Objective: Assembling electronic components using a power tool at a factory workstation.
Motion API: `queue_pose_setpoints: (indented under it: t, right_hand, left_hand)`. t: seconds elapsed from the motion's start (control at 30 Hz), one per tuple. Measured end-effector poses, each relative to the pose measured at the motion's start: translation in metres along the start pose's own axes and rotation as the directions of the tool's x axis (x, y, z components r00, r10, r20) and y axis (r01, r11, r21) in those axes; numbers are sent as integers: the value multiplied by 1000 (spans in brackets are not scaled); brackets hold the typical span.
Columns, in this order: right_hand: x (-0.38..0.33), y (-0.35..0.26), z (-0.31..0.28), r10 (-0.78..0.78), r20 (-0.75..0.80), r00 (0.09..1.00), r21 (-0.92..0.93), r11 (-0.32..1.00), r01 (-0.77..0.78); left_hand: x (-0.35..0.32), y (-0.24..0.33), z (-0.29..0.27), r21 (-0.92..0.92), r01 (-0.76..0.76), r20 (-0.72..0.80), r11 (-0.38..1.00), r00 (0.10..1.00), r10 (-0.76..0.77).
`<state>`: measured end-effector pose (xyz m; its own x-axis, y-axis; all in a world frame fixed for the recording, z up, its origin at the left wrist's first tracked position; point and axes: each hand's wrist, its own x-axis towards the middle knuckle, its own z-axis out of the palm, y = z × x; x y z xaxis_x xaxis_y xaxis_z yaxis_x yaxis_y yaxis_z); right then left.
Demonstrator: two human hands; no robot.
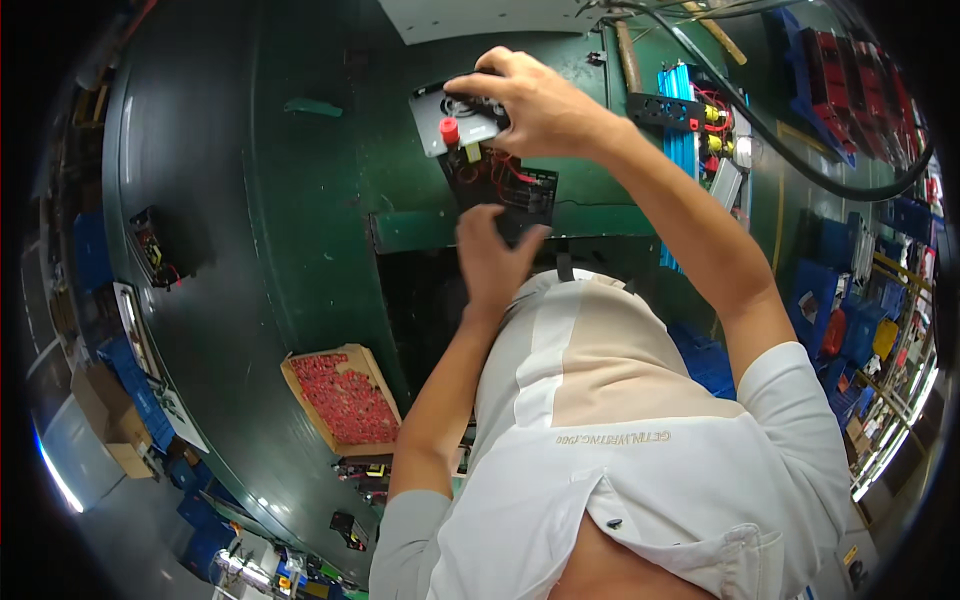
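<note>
From my feed I see the right hand [535, 105] stretched out over the dark green counter [250, 230], its fingers [480, 85] clamped on the top edge of a grey end panel [445, 125] with a red knob [449, 130] on its face. That panel sits tilted at the far end of a black electronics unit [510, 195], red wires showing inside. The left hand [490, 255] is at the near end of the unit, fingers spread loosely against it (whether they actually grip it I cannot tell from here).

Around it: a cardboard box of small red parts [345, 398] lies near the counter's front edge, well apart to the left. A blue finned housing [680, 100] and a black strip with holes [665, 110] lie just right of the right wrist. A thick black cable [780, 150] crosses behind the forearm. My own white shirt [640, 450] hides the counter's near right part.
</note>
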<state>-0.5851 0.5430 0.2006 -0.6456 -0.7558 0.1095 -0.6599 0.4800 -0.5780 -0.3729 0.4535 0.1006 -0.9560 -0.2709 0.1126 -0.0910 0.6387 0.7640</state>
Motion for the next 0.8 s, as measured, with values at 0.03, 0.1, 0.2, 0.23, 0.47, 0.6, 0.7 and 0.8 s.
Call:
queue_pose_setpoints:
  t: [0.03,0.1,0.2,0.23,0.47,0.6,0.7,0.8]
  right_hand:
    - [5,-7,-2,43,32,999,7,999,-43]
    - [13,-7,-1,61,77,995,-6,998,-61]
    - [20,0,3,74,110,991,-42,997,-69]
    - [22,3,3,58,100,993,-59,997,-52]
    - [13,5,-6,3,87,996,-53,999,2]
    - [-35,-32,12,-123,-130,984,-62,991,116]
    - [-65,-45,19,-118,-143,983,-56,992,111]
    - [-78,-57,23,-107,-139,984,-43,994,102]
  left_hand:
    - [-5,12,13,42,-6,-1,999,1000,6]
    - [-3,10,33,74,-17,-2,997,1000,17]
    - [-1,-1,47,217,-35,29,976,999,29]
    - [1,-4,47,140,-23,44,990,999,17]
    - [19,-19,1,-198,-44,119,979,991,68]
    - [-8,-69,-3,-157,51,159,986,987,-26]
    - [-24,-65,7,-218,167,125,961,982,-143]
    - [-45,-69,-1,-347,256,111,902,967,-231]
